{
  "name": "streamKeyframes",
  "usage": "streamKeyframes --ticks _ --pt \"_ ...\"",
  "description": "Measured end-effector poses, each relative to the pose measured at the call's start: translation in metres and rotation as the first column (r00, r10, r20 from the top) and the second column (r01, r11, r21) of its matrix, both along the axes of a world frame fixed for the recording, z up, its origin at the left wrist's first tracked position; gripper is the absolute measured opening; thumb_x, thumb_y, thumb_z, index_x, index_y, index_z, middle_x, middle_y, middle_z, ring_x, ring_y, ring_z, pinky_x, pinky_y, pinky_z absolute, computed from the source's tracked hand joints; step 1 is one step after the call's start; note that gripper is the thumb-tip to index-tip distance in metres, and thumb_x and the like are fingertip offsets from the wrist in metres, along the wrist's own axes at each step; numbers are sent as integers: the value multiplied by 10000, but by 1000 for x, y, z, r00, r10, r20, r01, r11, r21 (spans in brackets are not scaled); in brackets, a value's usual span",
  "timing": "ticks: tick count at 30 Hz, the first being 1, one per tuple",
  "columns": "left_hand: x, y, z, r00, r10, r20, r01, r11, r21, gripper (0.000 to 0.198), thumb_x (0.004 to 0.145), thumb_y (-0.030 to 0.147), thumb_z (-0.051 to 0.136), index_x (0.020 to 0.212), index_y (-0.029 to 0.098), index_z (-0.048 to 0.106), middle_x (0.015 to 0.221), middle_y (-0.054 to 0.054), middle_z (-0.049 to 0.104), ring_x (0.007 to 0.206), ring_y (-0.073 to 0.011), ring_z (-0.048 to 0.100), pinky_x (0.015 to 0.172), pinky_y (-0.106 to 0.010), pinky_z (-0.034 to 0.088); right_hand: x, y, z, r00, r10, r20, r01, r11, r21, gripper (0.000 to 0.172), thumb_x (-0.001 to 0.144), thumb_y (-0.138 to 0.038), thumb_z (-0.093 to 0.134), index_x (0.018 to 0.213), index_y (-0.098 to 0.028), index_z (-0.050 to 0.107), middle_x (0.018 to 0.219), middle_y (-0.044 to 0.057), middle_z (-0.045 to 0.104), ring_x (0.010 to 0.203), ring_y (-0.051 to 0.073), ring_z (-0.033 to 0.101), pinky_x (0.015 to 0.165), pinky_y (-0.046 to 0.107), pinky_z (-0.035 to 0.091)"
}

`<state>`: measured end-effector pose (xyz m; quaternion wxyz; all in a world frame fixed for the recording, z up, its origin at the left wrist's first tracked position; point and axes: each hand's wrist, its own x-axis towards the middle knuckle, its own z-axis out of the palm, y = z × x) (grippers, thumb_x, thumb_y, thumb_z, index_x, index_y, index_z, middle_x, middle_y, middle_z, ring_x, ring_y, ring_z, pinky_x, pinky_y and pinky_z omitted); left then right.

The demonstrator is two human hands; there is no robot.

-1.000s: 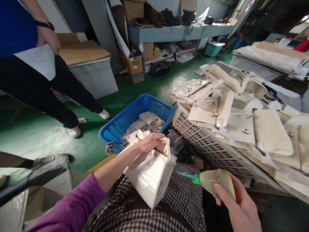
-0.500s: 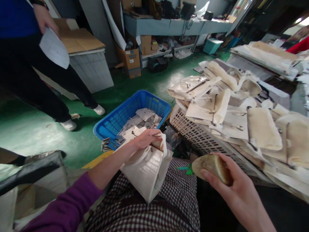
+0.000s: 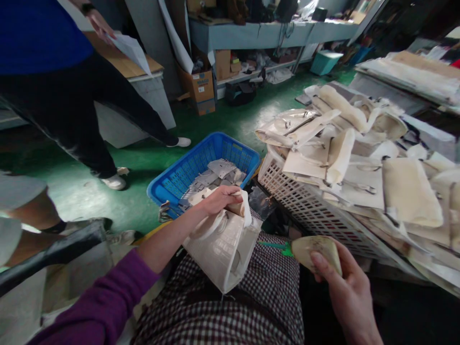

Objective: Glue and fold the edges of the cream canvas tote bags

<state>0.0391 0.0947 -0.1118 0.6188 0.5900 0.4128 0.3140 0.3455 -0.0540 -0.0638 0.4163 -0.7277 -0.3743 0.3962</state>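
My left hand (image 3: pixel 220 200) is closed around the top edge and strap of a cream handbag (image 3: pixel 217 251), which rests on my lap over a checked apron (image 3: pixel 268 292). The bag's side gapes toward the right, showing part of its inside. In my right hand (image 3: pixel 345 280) is a yellowish squeeze bottle (image 3: pixel 305 250), thumb on top and fingers around its rear. A green collar and thin blue-green nozzle stick out of the bottle's left end, pointing at the bag and apart from it.
A blue basket (image 3: pixel 167 184) with grey-white flat pieces stands ahead. To the right, a white slatted crate (image 3: pixel 305 206) carries a pile of cream bags (image 3: pixel 359 163). A person in blue (image 3: pixel 39 38) holding paper (image 3: pixel 131 51) stands at left; another person's legs (image 3: pixel 32 211) are closer.
The bottle has turned more level, its nozzle now showing clearly toward the bag. The person in blue has stepped right, the paper raised. Another person's legs now show more at left.
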Motion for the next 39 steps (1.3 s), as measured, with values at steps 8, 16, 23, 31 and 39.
streamKeyframes --ticks 8,16,23,31,39 --pt "5 0 -2 999 -17 -51 22 995 95 310 791 458 717 763 156 657 781 -20 624 868 -216 598 858 -341 488 -3 8 -10 1000 9 1 -9 999 32 665 620 -581 841 1131 -200 651 896 42 694 640 168 555 516 269 486" --pt "7 1 -2 997 -42 -71 51 991 120 231 795 382 683 831 154 691 859 -25 667 921 -223 613 927 -340 440 -3 9 -20 995 18 96 -19 1000 3 701 619 -606 826 1183 -239 629 972 33 691 745 209 610 618 329 490" --pt "9 -2 3 996 -48 -81 55 994 92 193 776 350 678 719 169 643 766 -16 626 874 -224 596 876 -333 459 -1 0 -16 991 137 -6 -137 990 -44 646 688 -561 812 1214 -251 600 1049 47 686 885 251 632 570 290 506" --pt "10 -2 8 997 -26 -76 31 996 78 230 756 366 685 663 174 600 709 -2 590 860 -224 594 827 -319 473 -6 -28 -20 970 223 -98 -231 971 -69 579 728 -511 794 1207 -240 614 1065 56 696 874 250 654 587 276 528" --pt "10 -3 9 997 -8 -72 12 998 56 298 751 401 685 606 184 541 663 0 556 838 -228 589 823 -329 479 2 -12 -26 991 129 -39 -126 989 77 564 727 -476 802 1199 -246 595 1071 58 680 927 257 659 749 329 581"
